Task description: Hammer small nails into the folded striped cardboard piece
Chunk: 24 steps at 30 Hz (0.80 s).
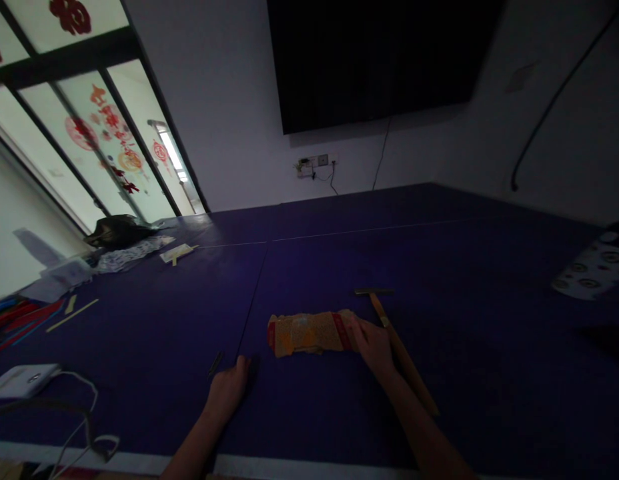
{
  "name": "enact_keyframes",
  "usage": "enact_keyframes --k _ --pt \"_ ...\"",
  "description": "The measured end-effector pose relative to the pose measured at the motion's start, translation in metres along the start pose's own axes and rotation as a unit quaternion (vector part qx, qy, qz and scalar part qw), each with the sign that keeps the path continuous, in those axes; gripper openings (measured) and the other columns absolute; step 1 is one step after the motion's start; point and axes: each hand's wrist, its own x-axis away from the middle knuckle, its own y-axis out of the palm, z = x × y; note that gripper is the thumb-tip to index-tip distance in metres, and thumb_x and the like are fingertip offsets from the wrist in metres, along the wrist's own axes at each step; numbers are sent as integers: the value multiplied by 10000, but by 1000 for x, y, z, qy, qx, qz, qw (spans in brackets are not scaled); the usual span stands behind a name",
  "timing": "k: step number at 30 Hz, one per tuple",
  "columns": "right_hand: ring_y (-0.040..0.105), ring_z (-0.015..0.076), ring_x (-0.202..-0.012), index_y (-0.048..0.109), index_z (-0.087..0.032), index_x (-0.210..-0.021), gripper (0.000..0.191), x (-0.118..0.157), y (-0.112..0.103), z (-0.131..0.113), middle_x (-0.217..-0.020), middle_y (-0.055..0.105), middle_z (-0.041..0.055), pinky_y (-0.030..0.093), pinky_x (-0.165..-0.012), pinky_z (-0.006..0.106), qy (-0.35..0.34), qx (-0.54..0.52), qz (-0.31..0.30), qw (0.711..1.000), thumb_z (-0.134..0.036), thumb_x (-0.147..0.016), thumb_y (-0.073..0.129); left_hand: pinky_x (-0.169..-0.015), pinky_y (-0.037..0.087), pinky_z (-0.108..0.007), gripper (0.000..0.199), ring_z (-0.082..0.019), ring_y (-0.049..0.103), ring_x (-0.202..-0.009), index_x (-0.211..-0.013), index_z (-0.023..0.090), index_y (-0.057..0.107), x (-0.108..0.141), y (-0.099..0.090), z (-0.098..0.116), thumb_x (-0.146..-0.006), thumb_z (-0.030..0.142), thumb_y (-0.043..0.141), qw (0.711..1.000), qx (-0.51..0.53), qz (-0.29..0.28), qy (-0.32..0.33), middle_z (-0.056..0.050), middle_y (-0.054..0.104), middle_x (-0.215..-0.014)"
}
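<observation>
A torn, brown piece of cardboard point(312, 333) with red bands and small print lies crosswise on the purple tabletop. My right hand point(373, 341) grips its right end, the thumb on top. Just to the right of that hand is a hammer point(412, 370), its wooden handle slanting towards me and its narrow metal head at the far end. My left hand point(228, 388) rests closed on the table, left of the cardboard and apart from it; its curled fingers hide whatever may be inside. A small dark strip point(215, 363) lies beside it.
A white device point(24, 381) with cables sits at the left front. Red and blue strips point(24, 323), a patterned cloth point(132, 255) and a black bag point(118, 231) lie farther along the left. On the right is a patterned white container point(592, 267).
</observation>
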Motion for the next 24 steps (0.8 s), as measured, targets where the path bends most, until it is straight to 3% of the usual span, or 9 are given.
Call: enact_keyframes --k 3,11,14,18,21,24 --pt "645 198 -686 632 -197 -686 405 0 0 1 -725 693 63 485 -646 296 -13 -6 3 1000 -373 -860 311 -580 452 -278 297 -222 656 -655 -874 122 512 -11 -6 2 -880 254 245 999 -37 -14 -6 -102 649 -623" --pt "641 199 -658 628 -200 -640 438 -1 1 2 -684 687 71 481 -620 287 -9 2 6 1000 -391 -861 302 -583 443 -279 304 -237 649 -710 -891 110 528 -31 -5 3 -872 238 253 997 -27 38 -69 -118 641 -638" --pt "643 200 -655 629 -193 -650 445 -1 2 3 -686 687 74 482 -615 288 -6 5 6 1000 -394 -862 293 -523 423 -246 312 -200 629 -599 -893 117 525 -29 -3 -7 -862 305 278 984 75 108 -122 -81 627 -608" --pt "645 203 -678 633 -194 -685 429 0 2 3 -729 695 76 486 -642 302 -11 3 5 1000 -391 -862 295 -442 402 -209 419 -138 544 -452 -1022 119 495 -12 -4 -28 -840 415 262 909 302 236 -163 -1 569 -534" --pt "645 205 -675 635 -194 -685 428 0 2 2 -722 695 76 488 -659 314 -15 -5 -9 1000 -382 -863 294 -522 460 -231 469 -162 596 -590 -998 126 559 6 -3 -43 -810 458 286 889 352 259 -135 -43 632 -694" --pt "644 201 -652 638 -196 -675 434 -1 1 -1 -696 693 66 488 -653 314 -20 -6 -17 1000 -376 -862 291 -668 488 -252 403 -182 620 -758 -913 169 630 19 1 -53 -794 430 347 924 314 209 -56 -54 658 -841"
